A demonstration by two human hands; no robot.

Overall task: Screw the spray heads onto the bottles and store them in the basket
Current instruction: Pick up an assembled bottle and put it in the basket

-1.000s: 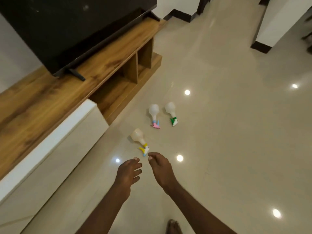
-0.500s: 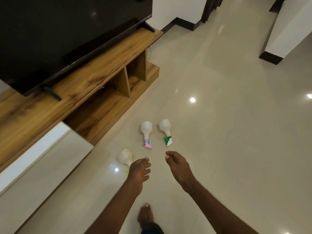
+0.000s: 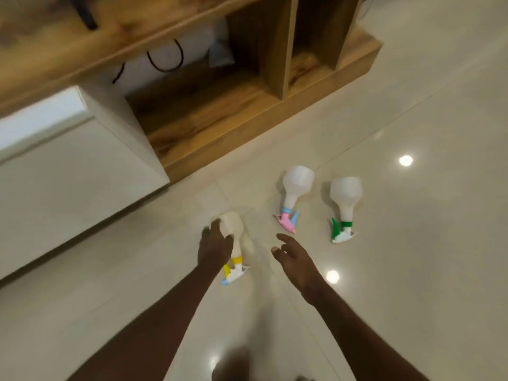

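Glossy floor (image 3: pixel 412 243) beside a wooden TV unit (image 3: pixel 220 119): three bottles lie capped (pink (image 3: pixel 295 185), green (image 3: pixel 345 193), yellow (image 3: pixel 233 229)). Left hand (image 3: pixel 215 243) rests on yellow, fingers curling; right hand (image 3: pixel 295 255) open, empty.

- Warm, moderately dim indoor light comes from overhead.
- 2 round ceiling-light reflections glare on the glossy floor (image 3: pixel 412 243), with a fainter one near the bottom edge.
- Motion blur softens the whole picture, most on the wooden TV unit (image 3: pixel 192 127) at top left.
- The shelf's straight edges tilt and bow with wide-angle distortion.
- A dark blurred shape sits at bottom centre.
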